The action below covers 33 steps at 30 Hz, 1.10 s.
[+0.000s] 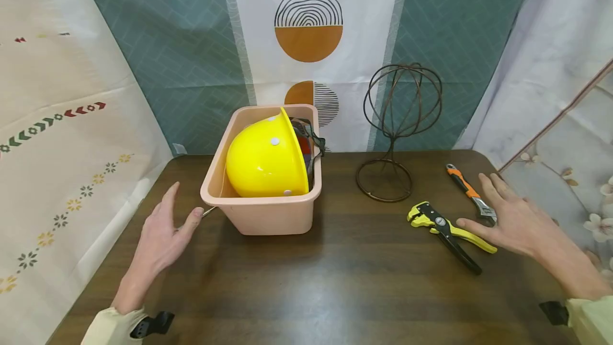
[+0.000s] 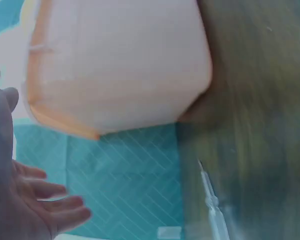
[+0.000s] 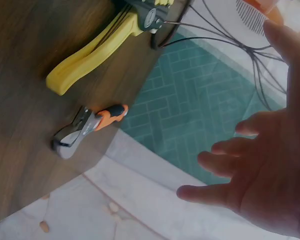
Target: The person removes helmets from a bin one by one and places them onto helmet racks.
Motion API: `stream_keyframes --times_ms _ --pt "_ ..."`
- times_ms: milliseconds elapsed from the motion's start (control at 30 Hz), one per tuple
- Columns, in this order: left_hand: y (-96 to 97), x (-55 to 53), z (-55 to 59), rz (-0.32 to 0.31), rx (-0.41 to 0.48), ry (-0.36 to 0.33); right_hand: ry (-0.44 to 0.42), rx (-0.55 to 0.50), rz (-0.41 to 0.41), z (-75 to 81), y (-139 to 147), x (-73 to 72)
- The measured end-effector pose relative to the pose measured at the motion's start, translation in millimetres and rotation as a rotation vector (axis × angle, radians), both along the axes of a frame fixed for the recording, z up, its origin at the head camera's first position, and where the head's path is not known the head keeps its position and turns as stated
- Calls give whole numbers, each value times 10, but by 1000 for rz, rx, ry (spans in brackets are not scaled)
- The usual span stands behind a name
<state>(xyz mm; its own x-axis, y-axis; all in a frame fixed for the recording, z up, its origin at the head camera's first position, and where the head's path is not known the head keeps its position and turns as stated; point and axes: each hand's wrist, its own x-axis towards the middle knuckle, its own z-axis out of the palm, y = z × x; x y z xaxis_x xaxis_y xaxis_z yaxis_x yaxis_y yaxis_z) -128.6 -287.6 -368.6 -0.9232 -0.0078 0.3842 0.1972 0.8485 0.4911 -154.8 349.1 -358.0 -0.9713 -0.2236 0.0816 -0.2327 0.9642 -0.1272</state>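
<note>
My left hand [image 1: 160, 236] is left of a pink plastic bin [image 1: 268, 217], fingers spread and holding nothing. A yellow hard hat [image 1: 263, 161] lies on its side in the bin, with dark straps [image 1: 313, 142] beside it. Behind the left hand lies a slim screwdriver [image 2: 215, 205] with a thin metal shaft, mostly hidden in the head view. On the right, my right hand [image 1: 517, 220] hovers with fingers apart and nothing in it. Close to its thumb are yellow-and-black wire strippers [image 1: 442, 222]. An adjustable wrench [image 1: 466, 188] with an orange-and-black handle lies beyond, its head partly overlapped by the fingers.
A brown wire stand [image 1: 392, 134] with a globe-shaped top stands at the back, right of the bin. The dark wooden table [image 1: 306, 286] ends at patterned cloths at the back and both sides.
</note>
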Motion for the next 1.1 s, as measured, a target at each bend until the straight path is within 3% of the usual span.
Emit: stream_keyframes --times_ms 167,267,567,800,1100 --pt "174 -55 60 -108 27 75 -21 -14 5 60 -111 50" --pt "246 -89 65 -136 9 111 -27 -38 14 109 -226 73" --pt "298 -189 13 -130 -10 206 61 -47 124 211 -585 34" --pt "324 -244 6 -130 -20 227 130 -105 248 284 -853 -77" --pt "346 -224 34 -104 -31 220 182 -270 406 436 -1277 -270"
